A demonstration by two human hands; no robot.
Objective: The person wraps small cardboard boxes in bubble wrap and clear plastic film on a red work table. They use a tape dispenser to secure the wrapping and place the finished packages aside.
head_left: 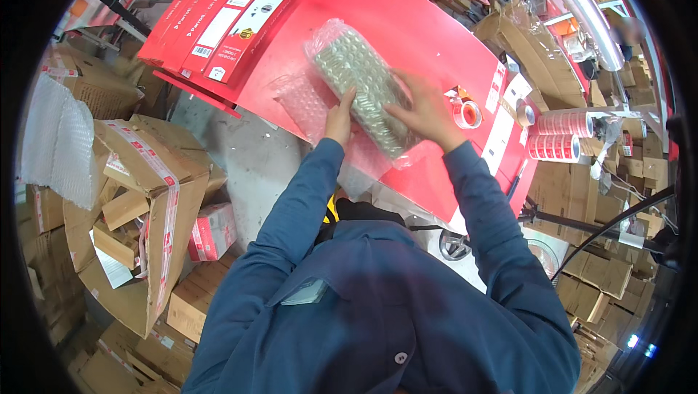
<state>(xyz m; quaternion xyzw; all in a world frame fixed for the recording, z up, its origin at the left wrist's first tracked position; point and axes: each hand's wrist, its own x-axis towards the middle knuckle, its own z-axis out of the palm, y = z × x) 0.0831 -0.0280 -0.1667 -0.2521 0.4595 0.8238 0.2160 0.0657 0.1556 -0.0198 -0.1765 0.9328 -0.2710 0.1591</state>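
A long box-shaped item wrapped in bubble wrap (362, 88) lies slantwise on the red tabletop (431, 50). My left hand (341, 120) holds its near left side, fingers over the edge. My right hand (428, 108) rests on its right side, thumb on top and fingers spread along the far edge. What the wrap encloses is not clear. A looser piece of bubble wrap (305, 102) reaches out from under the item and hangs over the table's near edge. Right of my right hand lies a roll of clear tape (467, 114).
Flat red printed cartons (218, 18) lie on the table's left part. Label rolls (553, 148) and a smaller tape roll (524, 115) sit at the right edge. An open cardboard box (182, 197) and a red-and-white box (214, 232) stand at lower left. A metal pole (578, 7) rises at upper right.
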